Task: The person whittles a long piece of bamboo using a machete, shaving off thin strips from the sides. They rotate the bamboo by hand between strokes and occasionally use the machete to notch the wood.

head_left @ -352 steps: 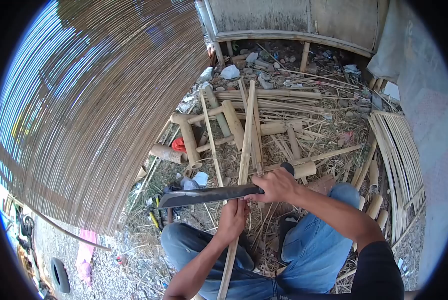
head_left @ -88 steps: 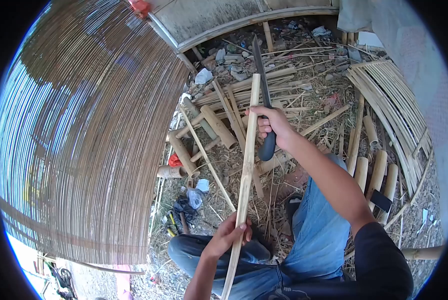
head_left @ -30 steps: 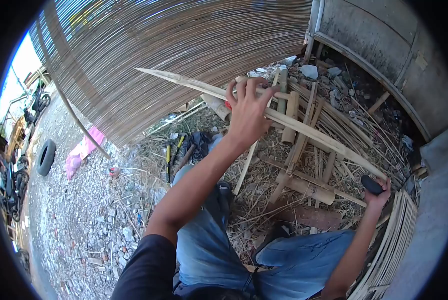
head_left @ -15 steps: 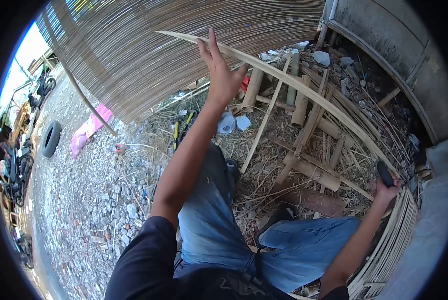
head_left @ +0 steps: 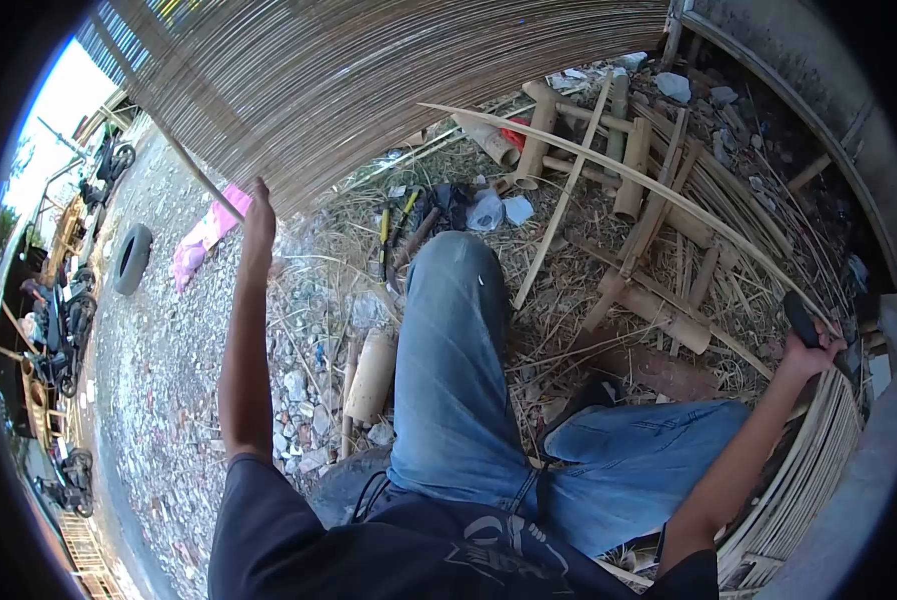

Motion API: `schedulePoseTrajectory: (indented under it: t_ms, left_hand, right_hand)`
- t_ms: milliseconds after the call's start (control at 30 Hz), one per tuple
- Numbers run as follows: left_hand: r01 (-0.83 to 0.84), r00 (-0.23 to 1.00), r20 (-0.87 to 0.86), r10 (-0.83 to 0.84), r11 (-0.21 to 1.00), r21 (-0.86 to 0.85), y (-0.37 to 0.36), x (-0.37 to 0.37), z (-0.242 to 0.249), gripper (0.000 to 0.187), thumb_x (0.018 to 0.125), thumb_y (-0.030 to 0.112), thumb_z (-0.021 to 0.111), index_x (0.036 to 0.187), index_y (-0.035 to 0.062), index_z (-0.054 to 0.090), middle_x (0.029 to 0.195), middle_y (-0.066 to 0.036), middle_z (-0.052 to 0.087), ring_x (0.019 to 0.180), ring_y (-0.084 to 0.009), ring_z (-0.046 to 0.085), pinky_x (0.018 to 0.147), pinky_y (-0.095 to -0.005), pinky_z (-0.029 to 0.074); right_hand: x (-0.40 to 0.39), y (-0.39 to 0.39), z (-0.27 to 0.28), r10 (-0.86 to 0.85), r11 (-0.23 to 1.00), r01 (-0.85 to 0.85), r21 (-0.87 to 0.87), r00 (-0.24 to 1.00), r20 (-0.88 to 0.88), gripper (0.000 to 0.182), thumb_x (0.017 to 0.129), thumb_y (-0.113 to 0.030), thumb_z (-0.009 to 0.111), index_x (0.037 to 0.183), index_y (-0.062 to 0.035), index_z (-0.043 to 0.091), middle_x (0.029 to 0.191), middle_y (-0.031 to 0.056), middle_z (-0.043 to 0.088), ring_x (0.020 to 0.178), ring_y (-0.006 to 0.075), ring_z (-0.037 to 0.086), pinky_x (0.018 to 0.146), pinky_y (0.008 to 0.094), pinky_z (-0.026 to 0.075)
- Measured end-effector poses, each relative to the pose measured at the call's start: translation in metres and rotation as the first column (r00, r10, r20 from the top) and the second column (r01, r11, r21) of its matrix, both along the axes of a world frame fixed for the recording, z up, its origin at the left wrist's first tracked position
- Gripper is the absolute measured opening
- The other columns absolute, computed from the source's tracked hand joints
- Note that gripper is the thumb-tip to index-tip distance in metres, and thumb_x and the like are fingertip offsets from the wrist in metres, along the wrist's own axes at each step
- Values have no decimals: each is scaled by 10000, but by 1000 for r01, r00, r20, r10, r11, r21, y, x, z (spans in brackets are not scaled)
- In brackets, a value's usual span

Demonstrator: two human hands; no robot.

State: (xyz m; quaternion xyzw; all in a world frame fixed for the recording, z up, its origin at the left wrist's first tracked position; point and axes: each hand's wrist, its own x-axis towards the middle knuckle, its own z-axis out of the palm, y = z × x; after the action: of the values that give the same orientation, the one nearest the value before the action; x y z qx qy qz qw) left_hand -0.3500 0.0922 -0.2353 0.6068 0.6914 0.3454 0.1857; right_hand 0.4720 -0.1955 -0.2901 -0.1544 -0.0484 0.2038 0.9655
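Observation:
My left hand is raised out to the left, seen edge-on with its fingers stretched and nothing in them. Behind it lies a pink cloth on the gravel. On the far right, my right hand is closed around a black handle; the rest of that tool is mostly hidden. A long, pale bamboo strip curves from beside this hand across to the upper middle, its thin tip overlapping the woven screen in this view. Below my right hand lies a bundle of thin bamboo slats.
A bamboo frame and cut bamboo pieces stand ahead on the straw-covered ground. Yellow-handled tools lie beyond my left knee. A bamboo screen hangs across the top. A tyre and parked motorbikes are at left.
My left hand has come off the bamboo strip and swung left and down. The strip's far tip has shifted right and lower in view. My right hand keeps the black handle.

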Motion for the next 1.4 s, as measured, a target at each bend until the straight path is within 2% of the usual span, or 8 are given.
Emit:
schedulePoseTrajectory:
  t_ms: [133, 333, 567, 700, 867, 1000, 1167, 1400]
  left_hand:
    - [369, 901, -62, -430, 682, 631, -105, 126, 61, 573, 1066, 484, 373, 1398, 42, 523, 1446, -193, 525, 1374, -322, 464, 1166, -469, 314]
    - [922, 225, -755, -616, 385, -39, -19, 145, 0, 733, 1009, 684, 264, 1416, 146, 551, 1401, -134, 586, 1396, -298, 452, 1209, -586, 231]
    - [738, 675, -469, -569, 509, 444, -38, 197, 74, 650, 1047, 561, 349, 1406, 44, 514, 1399, -195, 551, 1304, -352, 526, 1114, -505, 390]
    - [982, -169, -745, -645, -173, -73, -24, 150, -1, 768, 998, 682, 292, 1419, 74, 497, 1310, -197, 616, 1233, -338, 590, 1136, -538, 392]
    - [461, 860, 17, -510, 791, 401, 31, 165, 17, 415, 1065, 330, 484, 1265, -10, 612, 1047, -180, 725, 986, -278, 715, 869, -409, 558]
    - [326, 19, 855, -519, 811, 485, -64, 259, 34, 382, 1092, 342, 395, 1121, 15, 591, 970, -137, 704, 865, -208, 711, 822, -333, 575]
    - [598, 740, -291, -607, 394, 699, -150, 366, 16, 307, 874, 252, 651, 1113, 64, 604, 1177, -195, 610, 1240, -322, 552, 1098, -554, 378]
    - [834, 552, -761, -340, 232, 501, -53, 419, 5, 364, 824, 256, 670, 1153, 104, 638, 1223, -193, 639, 1241, -364, 576, 1030, -569, 437]
  right_hand:
    - [24, 3, -23, 67, 994, -70, 86, 997, 27, 498, 1000, -516, 524, 919, -33, 612, 529, -33, 433, 566, 172, 503, 666, 333, 494]
    - [3, 30, -15, 103, 986, -104, 127, 995, 17, 544, 1030, -550, 452, 941, -36, 607, 514, -52, 414, 540, 152, 485, 657, 303, 489]
    - [-21, 28, -5, 129, 988, -131, 85, 991, 18, 519, 1037, -528, 457, 942, -42, 611, 504, -54, 401, 534, 150, 473, 654, 294, 487]
    - [9, 31, -18, 185, 975, -192, 115, 980, 73, 473, 994, -490, 568, 982, -18, 602, 536, -33, 404, 545, 149, 462, 673, 309, 477]
    - [71, 40, -51, 162, 983, -168, 74, 983, 83, 422, 1007, -357, 578, 1158, 37, 597, 560, -12, 385, 651, 175, 500, 798, 391, 473]
    - [141, 58, -82, 83, 990, -64, -122, 983, 163, 345, 961, -323, 647, 1064, 6, 630, 667, 19, 551, 800, 232, 602, 984, 473, 447]
    - [100, 76, -61, 97, 978, -77, -196, 990, 97, 336, 958, -325, 653, 1063, -6, 634, 684, 12, 559, 819, 229, 606, 1015, 482, 435]
    - [98, 96, -59, 132, 974, -115, -194, 988, 76, 322, 954, -327, 661, 1061, -24, 639, 708, 2, 570, 846, 225, 612, 1059, 495, 417]
